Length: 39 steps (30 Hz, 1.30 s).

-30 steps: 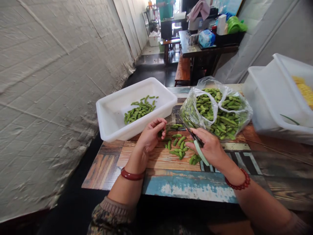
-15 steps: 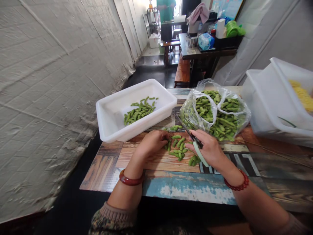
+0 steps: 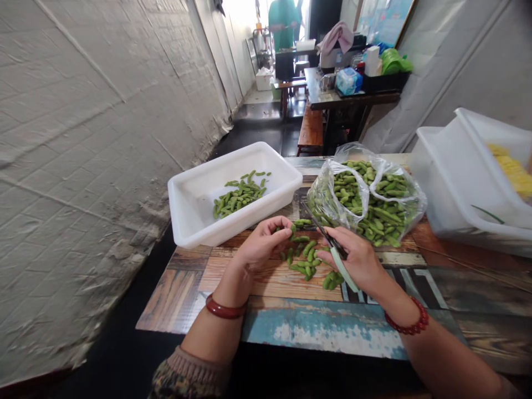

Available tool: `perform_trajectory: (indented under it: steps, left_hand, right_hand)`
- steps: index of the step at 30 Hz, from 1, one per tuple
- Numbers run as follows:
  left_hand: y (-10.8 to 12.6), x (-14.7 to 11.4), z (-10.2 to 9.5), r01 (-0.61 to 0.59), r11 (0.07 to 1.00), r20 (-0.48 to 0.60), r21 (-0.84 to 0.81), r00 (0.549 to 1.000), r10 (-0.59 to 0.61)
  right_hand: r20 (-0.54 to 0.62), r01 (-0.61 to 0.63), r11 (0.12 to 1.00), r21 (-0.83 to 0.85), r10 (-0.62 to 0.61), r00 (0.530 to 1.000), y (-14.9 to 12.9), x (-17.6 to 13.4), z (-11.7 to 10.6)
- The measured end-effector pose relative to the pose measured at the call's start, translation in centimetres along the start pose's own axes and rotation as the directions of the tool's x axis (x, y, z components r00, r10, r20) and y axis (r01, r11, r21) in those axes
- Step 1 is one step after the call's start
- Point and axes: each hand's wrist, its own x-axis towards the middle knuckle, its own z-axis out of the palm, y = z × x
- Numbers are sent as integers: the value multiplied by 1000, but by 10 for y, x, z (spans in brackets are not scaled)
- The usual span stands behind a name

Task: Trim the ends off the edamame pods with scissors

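Observation:
My left hand [image 3: 266,239] pinches a green edamame pod [image 3: 293,229] between thumb and fingers, just above the table. In my right hand [image 3: 353,255] is a pair of scissors [image 3: 338,260] with pale green handles, its dark blades pointing up and left. Loose edamame pods [image 3: 306,269] lie on the wooden table between both hands. Beyond my left hand a white plastic tub [image 3: 189,213] holds a small heap of pods. Behind my right hand stands a clear plastic bag [image 3: 326,194], its top open, full of pods.
White plastic bins [image 3: 440,172] stand at the right, with something yellow inside. A rough pale wall [image 3: 83,166] runs along the left. Farther back are a wooden bench [image 3: 311,127], a cluttered dark table [image 3: 320,100] and a person in green [image 3: 284,25].
My left hand has risen slightly off the table and turned, now with a pod in its fingertips. My right hand keeps the scissors in nearly the same place. The view has tilted slightly.

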Motion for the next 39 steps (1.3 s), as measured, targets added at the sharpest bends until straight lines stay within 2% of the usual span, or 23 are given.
perform_trajectory:
  steps: [8, 15, 22, 25, 27, 29, 32, 35, 37, 39]
  left_hand:
    - [0, 1, -1, -32, 986, 88, -164, 995, 47]
    - [0, 2, 1, -38, 978, 80, -207, 995, 55]
    - [-1, 7, -3, -2, 963, 33, -269, 999, 11]
    - [-7, 10, -2, 14, 988, -23, -153, 1000, -18]
    - [-15, 13, 0, -25, 996, -77, 90, 997, 32]
    - [-23, 16, 3, -113, 904, -75, 412, 985, 157]
    - [-32, 19, 5, -215, 617, 49, 757, 961, 274]
    - [-34, 18, 3, -221, 417, 122, 881, 960, 251]
    - [-34, 17, 2, -217, 357, 134, 908, 960, 245]
    - [-35, 17, 2, -235, 348, 150, 908, 956, 253]
  right_hand:
    - [24, 1, 1000, 21, -1, 1000, -1, -1, 0]
    - [14, -1, 1000, 14, 1, 1000, 0, -2, 1]
    - [5, -1, 1000, 10, 0, 1000, -1, -1, 0]
    - [12, -5, 1000, 18, 5, 1000, -2, 0, 0]
    - [9, -13, 1000, 10, 13, 1000, -3, 0, -1]
    - [3, -17, 1000, 5, 17, 1000, -3, 0, -1]
    - [8, -10, 1000, 9, 10, 1000, -5, 1, -2]
    - [15, -4, 1000, 8, 4, 1000, -5, 1, -2]
    - [16, -4, 1000, 5, 3, 1000, -6, 1, -1]
    - [17, -7, 1000, 6, 7, 1000, -6, 0, 0]
